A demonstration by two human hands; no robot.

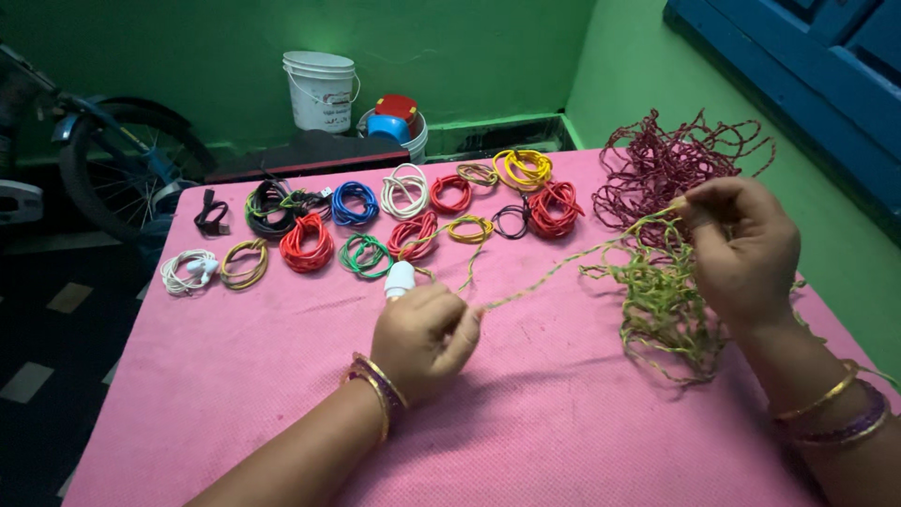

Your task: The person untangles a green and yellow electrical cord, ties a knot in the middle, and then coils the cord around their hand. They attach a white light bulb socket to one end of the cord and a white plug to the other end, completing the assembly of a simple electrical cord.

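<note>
– Where is the yellow-green wire (563, 268) lying?
– It is stretching across mid-frame, the left hand (424, 336) clamping one end, the right hand (741, 246) pinching the other above the tangled green pile (666, 300).
– And around it?
– Coiled wires (375, 221) are crowding the upper centre; bare pink cloth (235, 394) is lying open lower left

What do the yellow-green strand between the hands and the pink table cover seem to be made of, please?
The yellow-green strand looks like twisted plastic-coated wire: two colours wound together, holding kinks. The pink table cover seems a matte woven or foam mat, judging by its fine dotted texture; which one is unclear.
</note>
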